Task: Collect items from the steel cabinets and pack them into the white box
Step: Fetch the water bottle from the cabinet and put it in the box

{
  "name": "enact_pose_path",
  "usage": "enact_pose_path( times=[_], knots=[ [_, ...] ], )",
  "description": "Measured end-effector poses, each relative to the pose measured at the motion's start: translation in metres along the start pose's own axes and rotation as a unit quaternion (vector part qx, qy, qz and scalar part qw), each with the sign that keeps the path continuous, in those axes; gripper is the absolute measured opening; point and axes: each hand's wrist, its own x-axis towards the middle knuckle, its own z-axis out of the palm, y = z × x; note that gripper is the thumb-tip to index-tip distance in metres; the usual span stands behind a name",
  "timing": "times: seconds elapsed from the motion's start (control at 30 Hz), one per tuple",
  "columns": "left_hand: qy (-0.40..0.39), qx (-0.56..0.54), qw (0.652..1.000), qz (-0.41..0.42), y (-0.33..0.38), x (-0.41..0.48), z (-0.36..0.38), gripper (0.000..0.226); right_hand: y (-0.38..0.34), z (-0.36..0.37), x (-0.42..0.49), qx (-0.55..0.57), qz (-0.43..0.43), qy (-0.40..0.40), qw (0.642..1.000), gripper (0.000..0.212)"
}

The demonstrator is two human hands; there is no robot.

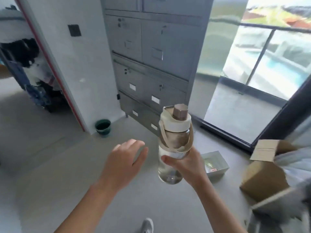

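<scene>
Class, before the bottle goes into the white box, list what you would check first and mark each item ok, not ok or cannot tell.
1. Right hand grips bottle: ok.
2. Bottle cap on: ok.
3. Left hand free: ok.
4. White box open on top: ok.
5. Room in the box for the bottle: cannot tell; something already lies inside.
6. Cabinet doors shut: ok, as far as visible.

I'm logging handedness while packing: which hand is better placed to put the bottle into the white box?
Right. The right hand already grips the bottle, and the white box sits on the floor just beyond it; the left hand is empty, farther away.
</scene>
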Motion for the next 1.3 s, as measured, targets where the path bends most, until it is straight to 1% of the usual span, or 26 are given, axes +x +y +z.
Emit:
enact_pose_path(
  times=[0.2, 0.33, 0.4, 0.5, 0.67, 0.77, 0.83, 0.93, 1.07, 1.3],
  knots=[
    [-0.057, -0.038, 0.992, 0.106, 0.017, 0.104, 0.077, 0.045, 0.036, -0.056, 0.066, -0.032, 0.07, 0.126, 0.989, 0.067],
    [-0.108, -0.063, 0.982, 0.142, 0.031, 0.175, 0.116, 0.049, 0.052, -0.085, 0.099, -0.06, 0.118, 0.173, 0.976, 0.069],
    [-0.133, -0.072, 0.974, 0.167, 0.046, 0.204, 0.137, 0.053, 0.063, -0.099, 0.11, -0.068, 0.139, 0.192, 0.969, 0.073],
    [-0.167, -0.082, 0.96, 0.21, 0.074, 0.238, 0.17, 0.055, 0.084, -0.119, 0.124, -0.056, 0.179, 0.233, 0.954, 0.079],
    [-0.206, -0.081, 0.941, 0.255, 0.114, 0.296, 0.235, 0.053, 0.134, -0.16, 0.162, -0.035, 0.239, 0.285, 0.927, 0.075],
    [-0.221, -0.069, 0.936, 0.266, 0.136, 0.337, 0.282, 0.05, 0.171, -0.19, 0.201, -0.029, 0.265, 0.298, 0.917, 0.071],
    [-0.23, -0.063, 0.934, 0.266, 0.149, 0.364, 0.311, 0.049, 0.195, -0.211, 0.231, -0.02, 0.274, 0.3, 0.913, 0.073],
    [-0.254, -0.052, 0.931, 0.255, 0.175, 0.408, 0.349, 0.051, 0.225, -0.248, 0.281, -0.013, 0.291, 0.294, 0.91, 0.077],
    [-0.27, -0.044, 0.928, 0.253, 0.207, 0.461, 0.392, 0.053, 0.258, -0.29, 0.341, -0.015, 0.296, 0.281, 0.913, 0.075],
    [-0.315, -0.033, 0.915, 0.251, 0.234, 0.542, 0.468, 0.054, 0.311, -0.326, 0.421, 0.004, 0.332, 0.286, 0.899, 0.072]
  ],
)
